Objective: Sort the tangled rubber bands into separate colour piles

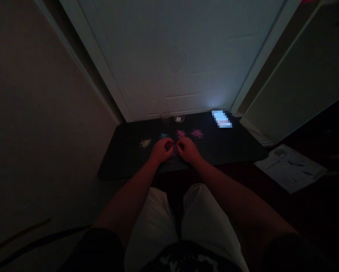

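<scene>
My left hand (163, 150) and my right hand (186, 149) are close together over the near edge of a dark table (124, 158), fingers curled in pinches. Between and below them lies a purple pile (174, 152) of small thin pieces, partly hidden. Whatever the fingertips hold is too small and dark to make out. Just beyond my hands are a blue pile (164, 135) and a pink pile (181, 133). A magenta pile (197, 133) sits to the right, and a pale yellow pile (145, 142) to the left.
A lit, blurred screen (222, 119) stands at the table's back right. Near the back edge are a round dish (179, 119) with a white square and a clear container (165, 117). A pale panel (175, 83) rises behind. A white board (291, 168) lies lower right.
</scene>
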`<state>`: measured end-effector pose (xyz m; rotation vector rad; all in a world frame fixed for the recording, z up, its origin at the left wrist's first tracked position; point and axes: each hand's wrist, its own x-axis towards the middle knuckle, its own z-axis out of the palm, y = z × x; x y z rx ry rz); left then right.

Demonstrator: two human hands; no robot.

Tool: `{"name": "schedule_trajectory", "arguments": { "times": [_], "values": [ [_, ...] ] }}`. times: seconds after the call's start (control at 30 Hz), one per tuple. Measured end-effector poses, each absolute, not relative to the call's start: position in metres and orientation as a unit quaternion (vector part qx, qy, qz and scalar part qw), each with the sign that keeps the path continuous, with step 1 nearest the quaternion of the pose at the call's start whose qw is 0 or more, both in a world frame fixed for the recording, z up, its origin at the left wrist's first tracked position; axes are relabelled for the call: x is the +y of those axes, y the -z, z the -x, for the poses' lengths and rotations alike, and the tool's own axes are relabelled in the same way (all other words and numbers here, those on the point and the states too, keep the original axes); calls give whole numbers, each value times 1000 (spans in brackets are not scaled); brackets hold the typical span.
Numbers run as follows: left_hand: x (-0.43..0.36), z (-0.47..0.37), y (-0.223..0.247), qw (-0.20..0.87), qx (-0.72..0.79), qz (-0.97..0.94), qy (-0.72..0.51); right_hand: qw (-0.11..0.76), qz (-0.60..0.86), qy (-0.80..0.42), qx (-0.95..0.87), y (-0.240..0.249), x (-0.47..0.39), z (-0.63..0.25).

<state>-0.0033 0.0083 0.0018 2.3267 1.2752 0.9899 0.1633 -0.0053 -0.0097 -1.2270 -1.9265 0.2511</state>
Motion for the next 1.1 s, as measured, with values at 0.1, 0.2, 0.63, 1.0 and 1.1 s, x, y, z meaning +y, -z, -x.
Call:
{"name": "schedule_trajectory", "arguments": {
  "times": [0.1, 0.2, 0.63, 1.0, 1.1],
  "values": [
    [8, 3, -2, 140, 431, -821, -347, 405, 484, -98, -770, 10, -5, -163],
    [8, 3, -3, 123, 427, -829, -339, 405, 484, -96, -770, 11, -4, -164],
    [7, 4, -2, 114, 423, -832, -340, 395, 489, -101, -771, 11, -4, -164],
    [7, 5, -2, 107, 421, -832, -344, 398, 485, -88, -774, 9, -6, -162],
    [7, 5, -2, 105, 421, -832, -347, 398, 485, -84, -774, 9, -6, -163]
  ]
}}
